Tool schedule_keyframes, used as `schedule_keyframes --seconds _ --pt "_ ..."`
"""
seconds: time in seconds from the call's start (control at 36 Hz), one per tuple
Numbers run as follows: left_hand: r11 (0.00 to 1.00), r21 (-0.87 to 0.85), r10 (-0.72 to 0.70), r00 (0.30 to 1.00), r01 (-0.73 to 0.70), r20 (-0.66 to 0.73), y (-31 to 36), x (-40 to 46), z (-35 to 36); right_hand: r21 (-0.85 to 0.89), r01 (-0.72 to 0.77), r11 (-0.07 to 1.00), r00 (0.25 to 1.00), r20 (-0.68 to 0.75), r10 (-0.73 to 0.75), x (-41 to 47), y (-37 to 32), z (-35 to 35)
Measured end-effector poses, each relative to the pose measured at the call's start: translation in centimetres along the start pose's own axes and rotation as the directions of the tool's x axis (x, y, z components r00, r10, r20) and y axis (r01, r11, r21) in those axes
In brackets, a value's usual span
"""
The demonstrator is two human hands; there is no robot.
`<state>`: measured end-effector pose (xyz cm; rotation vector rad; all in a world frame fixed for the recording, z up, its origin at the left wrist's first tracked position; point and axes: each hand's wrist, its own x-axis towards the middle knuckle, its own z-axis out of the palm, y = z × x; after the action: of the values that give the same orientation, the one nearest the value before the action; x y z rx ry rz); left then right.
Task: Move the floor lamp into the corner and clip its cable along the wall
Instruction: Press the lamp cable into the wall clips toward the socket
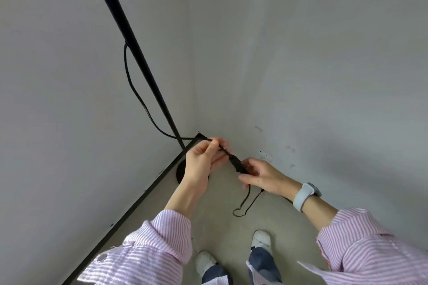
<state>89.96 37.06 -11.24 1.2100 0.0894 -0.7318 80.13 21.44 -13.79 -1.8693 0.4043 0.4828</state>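
The floor lamp [129, 37] already stands in the corner, its thin matt-black pole rising from a round base [181, 170] on the grey concrete floor [222, 222]. Its black cable [139, 97] sags off the pole to both hands — the left hand [203, 159] pinches the cord, the right hand [259, 177] closes on a thicker inline piece. Best keep it taut and untwisted while drawing it flat against the smooth grey wall [301, 76].

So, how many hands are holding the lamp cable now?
2. The left hand pinches the cable near the corner; the right hand grips its thicker black part, lower right.
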Motion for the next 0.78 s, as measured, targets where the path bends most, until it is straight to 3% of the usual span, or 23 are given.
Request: schedule_keyframes --seconds 0.08,0.17,0.36,0.47,0.53,0.58,0.64,0.67,0.72,0.78 --pt "0.99 0.118 0.088 0.99 -0.075 -0.114 0.8 0.8 0.4 0.01 0.09 0.996 0.962 -0.26 -0.084 -0.6 0.8 0.5" --pt "0.995 0.077 0.088 0.958 -0.07 -0.274 1.4 2.0 -0.2 -0.116 0.116 0.986 0.881 -0.447 -0.157 -1.7 2.6 -0.6" --pt "1.0 0.025 0.016 0.858 -0.004 -0.513 0.0 4.7 -0.7 -0.261 -0.028 0.965 0.864 -0.492 -0.108 -3.7 6.4 -3.9" --pt "0.987 0.153 0.046 0.821 0.051 -0.569 -1.5 5.7 -1.0 -0.28 -0.085 0.956 0.851 -0.519 -0.076 -4.2 8.6 -5.5" --pt "0.939 0.321 0.084 0.818 0.127 -0.569 -2.3 5.5 -0.9 -0.275 -0.082 0.958 0.835 -0.544 -0.084 -4.0 9.1 -6.0" --pt "0.784 0.586 0.133 0.867 0.205 -0.481 -3.3 4.7 -0.5 -0.256 -0.073 0.964 0.829 -0.552 -0.084 -3.5 9.5 -6.2" --pt "0.537 0.822 0.194 0.921 0.189 -0.338 -4.6 3.5 0.3 -0.232 -0.051 0.971 0.833 -0.546 -0.087 -2.6 9.7 -6.3" --pt "0.421 0.898 0.242 0.939 0.127 -0.246 -5.4 3.0 1.0 -0.228 -0.032 0.973 0.839 -0.535 -0.097 -2.2 9.7 -6.2" --pt "0.257 0.958 0.375 0.927 -0.131 0.026 -7.2 2.6 2.3 -0.236 0.012 0.972 0.864 -0.488 -0.129 -1.2 9.7 -5.9" --pt "0.014 0.913 0.464 0.812 -0.408 0.355 -8.8 3.1 4.1 -0.254 0.04 0.966 0.888 -0.435 -0.15 -0.3 9.7 -5.5"
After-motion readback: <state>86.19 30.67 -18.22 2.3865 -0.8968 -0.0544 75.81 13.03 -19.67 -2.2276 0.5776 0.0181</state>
